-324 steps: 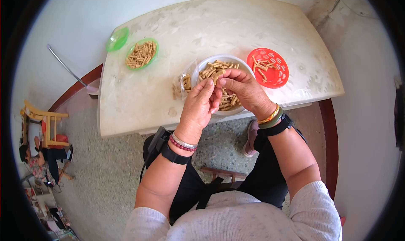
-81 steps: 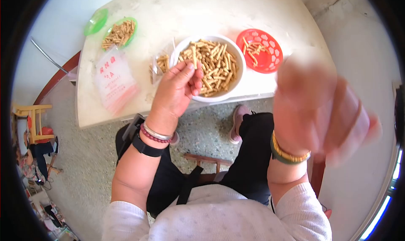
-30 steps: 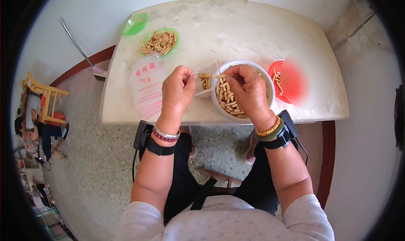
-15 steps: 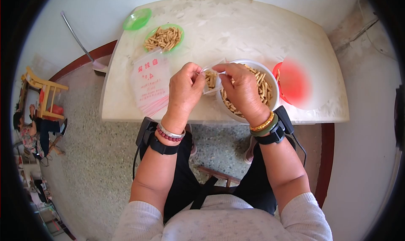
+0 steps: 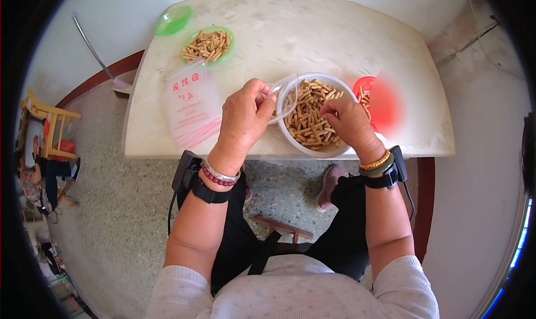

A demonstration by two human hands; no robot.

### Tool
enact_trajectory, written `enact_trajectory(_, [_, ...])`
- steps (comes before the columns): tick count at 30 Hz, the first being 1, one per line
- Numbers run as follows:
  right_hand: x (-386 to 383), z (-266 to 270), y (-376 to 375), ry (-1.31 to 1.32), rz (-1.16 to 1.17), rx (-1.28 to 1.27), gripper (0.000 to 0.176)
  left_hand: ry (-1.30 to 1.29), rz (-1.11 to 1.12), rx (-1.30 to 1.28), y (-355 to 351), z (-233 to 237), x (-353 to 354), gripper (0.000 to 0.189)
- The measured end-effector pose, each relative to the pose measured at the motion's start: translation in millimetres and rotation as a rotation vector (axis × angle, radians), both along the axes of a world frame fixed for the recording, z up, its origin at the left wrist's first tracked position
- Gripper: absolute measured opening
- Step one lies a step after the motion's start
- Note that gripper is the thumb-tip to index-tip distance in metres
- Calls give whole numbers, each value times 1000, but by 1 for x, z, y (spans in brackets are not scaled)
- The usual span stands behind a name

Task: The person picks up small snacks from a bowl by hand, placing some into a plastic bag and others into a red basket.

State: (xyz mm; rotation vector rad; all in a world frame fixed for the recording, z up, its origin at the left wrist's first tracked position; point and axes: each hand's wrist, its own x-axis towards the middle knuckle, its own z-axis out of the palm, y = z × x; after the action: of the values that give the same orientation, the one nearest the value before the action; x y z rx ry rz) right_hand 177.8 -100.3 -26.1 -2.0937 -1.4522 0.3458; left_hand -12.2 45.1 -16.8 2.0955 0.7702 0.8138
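Observation:
My left hand [image 5: 245, 115] is closed on the edge of a small clear plastic bag [image 5: 289, 98], whose mouth gapes toward the right. The bag overlaps the left rim of a white bowl [image 5: 282, 130] filled with short tan snack sticks [image 5: 306, 115]. Over the right side of this bowl, my right hand [image 5: 357, 130] has its thumb and fingers pinched together, pointing down at the sticks. Whatever lies between those fingertips, if anything, cannot be made out.
Left on the table lies a stack of clear bags [image 5: 190, 106] with red print. Behind it are a green plate [image 5: 232, 46] of sticks and another green plate [image 5: 173, 20]. A red container [image 5: 364, 83], partly blurred, stands right of the bowl. Another person [image 5: 34, 179] sits far left.
My right hand has left the bag and moved right, over the bowl. My left hand still grips the bag, now open-mouthed. The view has shifted slightly.

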Motion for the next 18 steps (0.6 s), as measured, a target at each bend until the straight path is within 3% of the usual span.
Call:
enact_trajectory(7, [4,-21,15,-206,-50,33,12,-89,42,47,-9,6,2,14])
enact_trajectory(18, [-7,-27,24,-141,-15,-32,12,-359,81,-65,-2,19,-7,12])
